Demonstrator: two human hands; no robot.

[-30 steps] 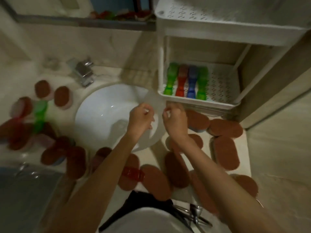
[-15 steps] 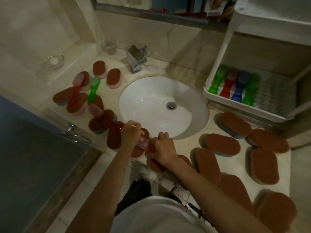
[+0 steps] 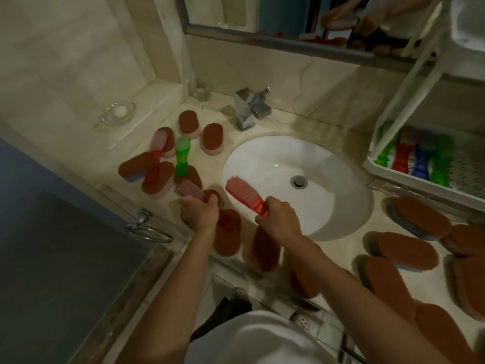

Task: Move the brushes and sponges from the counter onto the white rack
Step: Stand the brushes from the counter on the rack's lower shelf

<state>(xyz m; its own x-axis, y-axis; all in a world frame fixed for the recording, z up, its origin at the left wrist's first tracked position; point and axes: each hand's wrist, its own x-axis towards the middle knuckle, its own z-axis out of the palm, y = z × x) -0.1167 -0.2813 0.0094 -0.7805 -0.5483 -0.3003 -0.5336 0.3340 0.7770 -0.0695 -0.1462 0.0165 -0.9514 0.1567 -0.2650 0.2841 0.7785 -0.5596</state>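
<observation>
- Sitting far left on the bench (image 3: pixel 212 166), a glass dish (image 3: pixel 117 115) holds a white lump.
- Left of the sink (image 3: pixel 296 158), brown-topped sponges (image 3: pixel 187 123) cluster, with a red brush (image 3: pixel 156 156) and a green brush (image 3: pixel 183 156) lying across them.
- The left hand (image 3: pixel 200 211) has its fingers (image 3: pixel 202 202) curled round the handle of a pink brush (image 3: pixel 190 189), low over those sponges.
- The right hand (image 3: pixel 279 219) grips a red-handled brush (image 3: pixel 245 197), bristles facing up, over the sink's near rim.
- Right of the sink, further sponges (image 3: pixel 409 249) crowd the bench.
- The white rack (image 3: pixel 420 183) holds four brushes (image 3: pixel 422 160) side by side: green, red, blue, green.
</observation>
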